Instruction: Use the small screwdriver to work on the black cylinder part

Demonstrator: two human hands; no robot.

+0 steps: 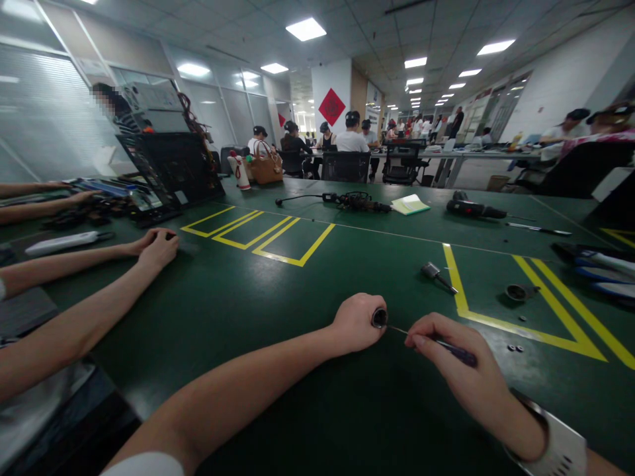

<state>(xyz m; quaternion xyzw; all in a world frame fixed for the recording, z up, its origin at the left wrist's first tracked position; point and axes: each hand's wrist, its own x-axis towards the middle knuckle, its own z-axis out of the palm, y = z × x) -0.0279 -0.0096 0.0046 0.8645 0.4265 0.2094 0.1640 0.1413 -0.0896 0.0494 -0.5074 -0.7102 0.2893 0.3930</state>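
Observation:
My left hand (358,322) is closed around a round, hollow metal part (380,318), whose open end faces right. In my right hand (454,354) is a screwdriver (459,354) with a dark handle and a thin shaft. The shaft points left, its tip at or inside the opening of the metal part; I cannot tell which. Right of my hands lie a metal piece with a narrow stem (438,276), a round cup-like metal part with a lug (520,291), and a few small rings (514,348) on the green table.
Yellow tape (533,332) marks outlines on the green table (278,291). Farther back are a cable bundle (357,200), a notepad (410,204), a black power tool (475,207) and a pen-like tool (539,229). A co-worker's hands (157,248) rest at the left, near a white tool (62,242).

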